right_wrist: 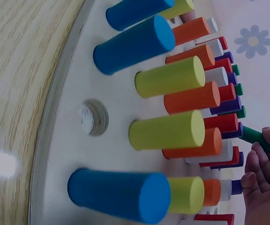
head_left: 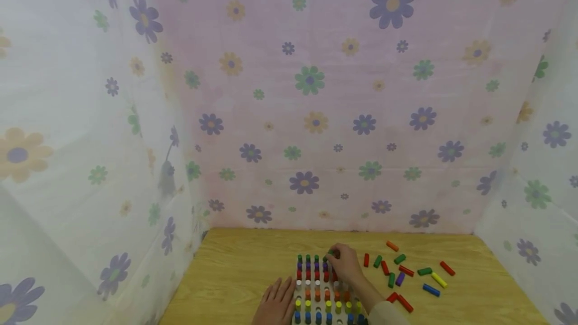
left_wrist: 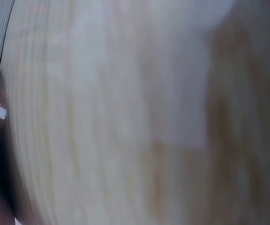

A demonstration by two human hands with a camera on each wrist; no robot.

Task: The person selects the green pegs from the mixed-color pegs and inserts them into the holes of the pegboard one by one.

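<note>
A pegboard [right_wrist: 60, 145] stands in front of me, with rows of colored pegs in it. In the right wrist view, a blue peg [right_wrist: 130, 47] and a yellow peg [right_wrist: 165, 131] stand upright near an unfilled hole [right_wrist: 95, 117]. At the board's far row, my right hand [head_left: 346, 264] pinches a green peg [right_wrist: 254, 137] between thumb and fingertips. In the head view, my left hand [head_left: 275, 302] rests beside the board's left edge with its fingers extended. The left wrist view is blurred and shows little of that hand.
Loose pegs lie scattered on the wooden table [head_left: 235, 260] to the right of the board, among them a yellow peg [head_left: 439, 280], a blue peg [head_left: 431, 290] and several red and green ones. A flowered curtain [head_left: 280, 154] hangs behind and on both sides.
</note>
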